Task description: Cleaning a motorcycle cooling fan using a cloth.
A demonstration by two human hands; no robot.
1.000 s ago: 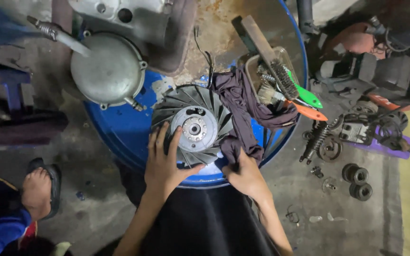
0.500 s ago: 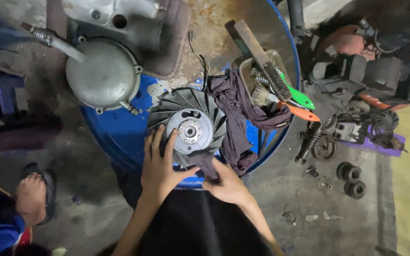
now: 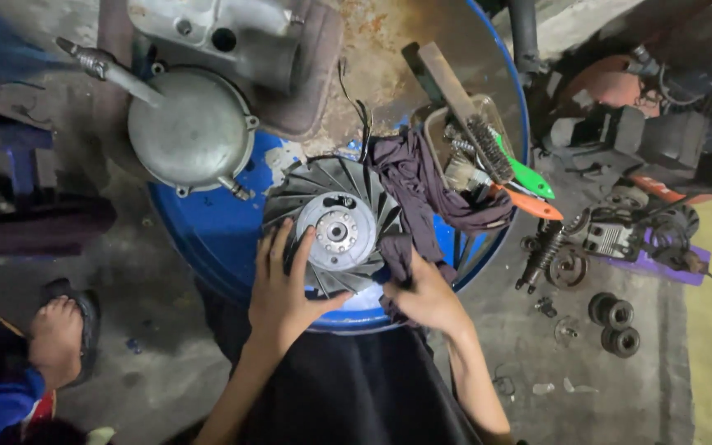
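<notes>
Finned metal wheel (image 3: 335, 227) lies flat on the near part of a blue drum top (image 3: 208, 239), hub face up, with curved vanes ringing a pale centre disc. Left hand (image 3: 286, 284) rests on the wheel's near-left edge, fingers spread open over the vanes and reaching toward the hub; palm down, not clamped. Right hand (image 3: 422, 292) sits at the wheel's near-right edge, fingers closed on a dark purple rag (image 3: 422, 185), pressing it against the rim. The rag trails away to the far right, draped over the wheel's right side. The two hands are apart, one on each side of the wheel's near half.

Far left of the wheel: round grey metal cover (image 3: 191, 132) with a pipe stub, near but not touching it. Far right: shallow tray (image 3: 438, 132) with a wire brush (image 3: 467, 111) and brushes with green and orange handles (image 3: 533, 189). Small engine parts (image 3: 611, 235) lie on the floor, right. A bare foot on a sandal (image 3: 59, 330) shows at near left, another person's.
</notes>
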